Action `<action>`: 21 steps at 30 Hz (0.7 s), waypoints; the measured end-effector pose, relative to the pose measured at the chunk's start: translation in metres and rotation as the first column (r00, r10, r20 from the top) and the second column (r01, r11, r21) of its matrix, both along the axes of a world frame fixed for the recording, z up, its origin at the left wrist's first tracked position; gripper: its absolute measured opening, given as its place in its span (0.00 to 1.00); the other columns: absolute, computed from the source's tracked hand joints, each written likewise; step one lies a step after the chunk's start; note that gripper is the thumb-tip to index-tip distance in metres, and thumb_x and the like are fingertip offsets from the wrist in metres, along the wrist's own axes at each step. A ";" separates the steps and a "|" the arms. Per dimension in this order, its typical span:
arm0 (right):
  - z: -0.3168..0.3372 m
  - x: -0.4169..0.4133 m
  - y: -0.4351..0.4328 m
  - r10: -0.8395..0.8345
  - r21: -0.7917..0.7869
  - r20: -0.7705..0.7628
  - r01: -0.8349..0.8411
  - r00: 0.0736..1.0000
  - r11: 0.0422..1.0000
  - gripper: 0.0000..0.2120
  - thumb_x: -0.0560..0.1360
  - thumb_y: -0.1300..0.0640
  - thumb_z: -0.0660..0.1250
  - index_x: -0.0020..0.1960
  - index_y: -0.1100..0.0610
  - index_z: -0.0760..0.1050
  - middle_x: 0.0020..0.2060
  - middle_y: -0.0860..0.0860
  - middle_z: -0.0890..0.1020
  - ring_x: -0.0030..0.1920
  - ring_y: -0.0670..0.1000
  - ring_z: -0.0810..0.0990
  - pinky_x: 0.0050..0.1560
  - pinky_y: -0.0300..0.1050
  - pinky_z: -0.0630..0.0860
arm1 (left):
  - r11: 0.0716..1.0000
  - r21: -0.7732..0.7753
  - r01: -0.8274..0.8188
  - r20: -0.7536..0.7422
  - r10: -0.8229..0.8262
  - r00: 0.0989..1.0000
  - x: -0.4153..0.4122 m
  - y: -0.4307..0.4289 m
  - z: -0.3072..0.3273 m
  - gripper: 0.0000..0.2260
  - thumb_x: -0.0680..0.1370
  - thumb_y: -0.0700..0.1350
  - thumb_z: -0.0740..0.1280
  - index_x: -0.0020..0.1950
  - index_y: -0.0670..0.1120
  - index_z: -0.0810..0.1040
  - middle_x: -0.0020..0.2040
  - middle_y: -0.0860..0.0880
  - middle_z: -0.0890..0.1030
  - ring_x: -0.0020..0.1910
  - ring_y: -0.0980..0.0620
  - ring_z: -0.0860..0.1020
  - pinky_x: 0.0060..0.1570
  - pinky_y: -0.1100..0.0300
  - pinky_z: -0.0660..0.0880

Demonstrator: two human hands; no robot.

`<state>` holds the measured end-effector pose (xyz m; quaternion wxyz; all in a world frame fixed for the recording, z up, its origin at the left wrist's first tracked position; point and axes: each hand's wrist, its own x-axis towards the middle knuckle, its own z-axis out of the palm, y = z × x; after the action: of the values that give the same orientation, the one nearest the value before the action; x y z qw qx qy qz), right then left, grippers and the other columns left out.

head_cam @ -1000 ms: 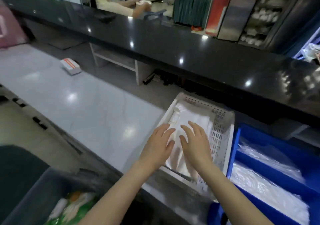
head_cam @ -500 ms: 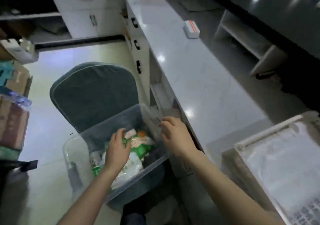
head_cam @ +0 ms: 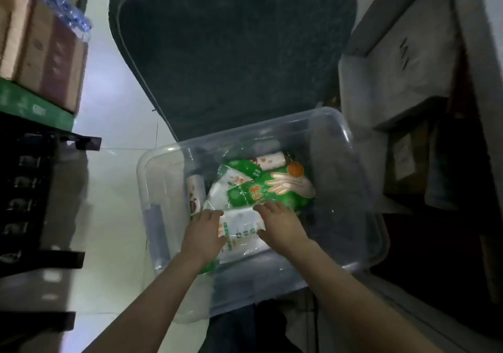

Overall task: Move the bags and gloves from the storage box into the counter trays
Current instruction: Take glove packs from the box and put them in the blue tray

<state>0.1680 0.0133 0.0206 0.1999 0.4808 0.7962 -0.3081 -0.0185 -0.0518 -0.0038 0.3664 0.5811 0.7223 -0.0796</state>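
A clear plastic storage box (head_cam: 362, 178) sits on a dark upholstered chair, right below me. Inside lie green-and-white packs of gloves (head_cam: 275, 189), a white pack (head_cam: 242, 227) nearest me and two small rolls of bags (head_cam: 196, 192). Both my hands are down in the box. My left hand (head_cam: 202, 233) grips the left edge of the white pack. On the pack's right edge rests my right hand (head_cam: 280, 223), its fingers also touching the green glove pack. The counter trays are out of view.
The dark chair back (head_cam: 231, 48) rises behind the box. Stacked cardboard cartons (head_cam: 40, 50) and a black crate (head_cam: 27, 197) stand on the left. Counter cabinets with open shelves (head_cam: 424, 107) are on the right. Pale tiled floor lies between.
My view swung from the white counter tray down to the storage box. Both hands left the tray, reached into the box and closed around the white pack.
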 end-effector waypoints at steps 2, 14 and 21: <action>-0.029 -0.011 0.001 0.070 0.007 0.032 -0.070 0.997 0.998 0.30 0.74 0.55 0.67 0.73 0.52 0.60 0.71 0.55 0.66 0.72 0.57 0.62 0.71 0.54 0.59 | 0.999 0.016 0.052 -0.053 -0.051 0.997 0.001 0.004 -0.021 0.28 0.73 0.50 0.69 0.72 0.48 0.66 0.66 0.44 0.71 0.65 0.43 0.68 0.65 0.51 0.63; -0.077 0.000 0.028 0.213 0.035 0.090 -0.217 0.973 0.975 0.23 0.70 0.53 0.70 0.64 0.52 0.71 0.61 0.53 0.73 0.64 0.56 0.68 0.67 0.53 0.59 | 0.997 0.021 0.076 0.026 -0.076 0.997 0.020 0.028 -0.054 0.20 0.69 0.55 0.69 0.58 0.51 0.76 0.53 0.50 0.78 0.54 0.47 0.74 0.52 0.52 0.66; -0.061 0.035 0.098 0.196 0.150 0.223 -0.233 0.955 0.961 0.23 0.71 0.56 0.68 0.66 0.51 0.70 0.63 0.54 0.72 0.65 0.57 0.68 0.65 0.53 0.64 | 0.981 0.194 0.011 0.178 -0.046 0.983 0.052 0.083 -0.057 0.18 0.75 0.52 0.66 0.64 0.48 0.74 0.63 0.46 0.72 0.63 0.46 0.69 0.59 0.52 0.68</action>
<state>0.2032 0.1110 -0.0409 0.2706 0.4361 0.8428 -0.1622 0.0340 0.0313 -0.0612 0.3719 0.6290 0.6816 0.0383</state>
